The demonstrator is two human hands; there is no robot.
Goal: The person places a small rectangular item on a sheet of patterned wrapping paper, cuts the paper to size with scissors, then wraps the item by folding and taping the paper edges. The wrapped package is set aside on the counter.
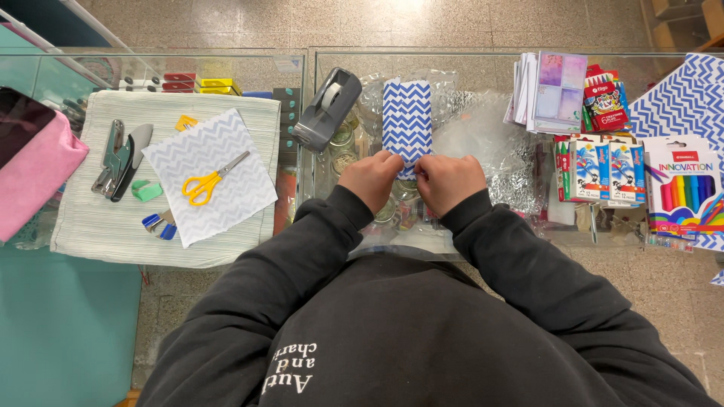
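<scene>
A small blue-and-white chevron paper bag [407, 120] lies on the glass counter [467, 64] in front of me. My left hand [369, 179] and my right hand [449, 181] both pinch its near end, knuckles close together, fingers curled over the paper. The bag's near edge is hidden under my fingers. A crumpled clear plastic wrapper [483, 139] lies under and to the right of the bag. A grey tape dispenser [326, 109] stands just left of the bag.
On the left, a striped cloth [90, 218] carries a chevron paper sheet [219, 188], yellow scissors [207, 183], a stapler [117, 158] and small clips. Boxes of crayons and markers [603, 169], notepads [554, 90] and chevron paper [682, 98] are at right. A pink pouch [34, 177] sits far left.
</scene>
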